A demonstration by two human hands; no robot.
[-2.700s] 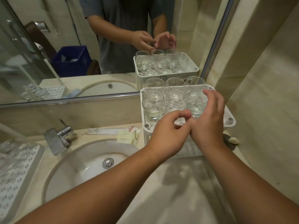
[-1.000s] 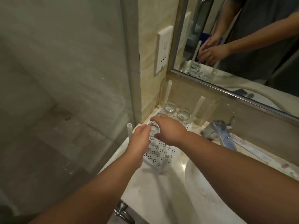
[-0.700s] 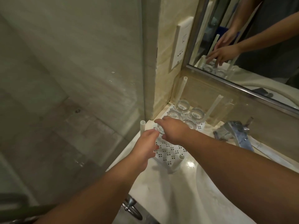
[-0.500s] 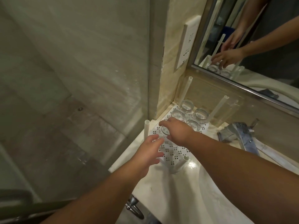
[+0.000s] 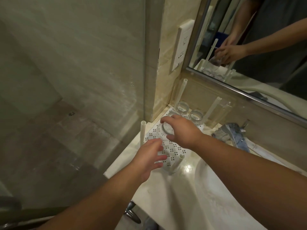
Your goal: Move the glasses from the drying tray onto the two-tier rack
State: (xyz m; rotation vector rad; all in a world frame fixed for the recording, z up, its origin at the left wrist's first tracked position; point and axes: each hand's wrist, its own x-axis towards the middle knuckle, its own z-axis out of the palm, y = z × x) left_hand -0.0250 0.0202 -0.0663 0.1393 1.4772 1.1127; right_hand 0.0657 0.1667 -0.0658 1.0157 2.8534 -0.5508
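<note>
Marble counter (image 5: 167, 193), wall mirror (image 5: 259, 47), glass partition (image 5: 74, 80).

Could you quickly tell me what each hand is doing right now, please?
Left hand: open, fingers spread over the drying tray, holding nothing.
Right hand: gripping a glass from above.

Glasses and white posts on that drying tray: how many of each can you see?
Glasses: 4, one lifted by the right hand, glass at; three at the back, the last partly hidden.
Posts: 4.
Total: 8
</note>
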